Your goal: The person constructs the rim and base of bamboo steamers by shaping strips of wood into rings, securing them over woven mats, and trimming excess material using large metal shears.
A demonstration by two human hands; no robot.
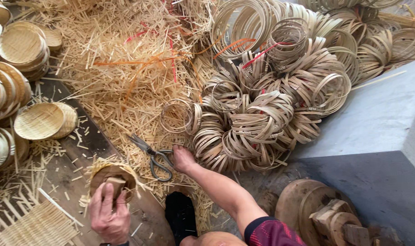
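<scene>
Down at the bottom, the left hand (108, 214) presses its fingers shut on a small wooden block (116, 184) that sits on a round wooden mould (112, 181). Pale woven strips stick out all around the mould. A flat woven mat (36, 228) lies just left of it, and finished little baskets (38, 120) are stacked farther back on the left. In the middle, the right hand (183, 158) is curled with its fingers together, touching the handles of the scissors (152, 156) on the straw (121, 68). To the right sits a big pile of bamboo rings (262, 105). More wooden moulds (324, 212) lie at the bottom right.
</scene>
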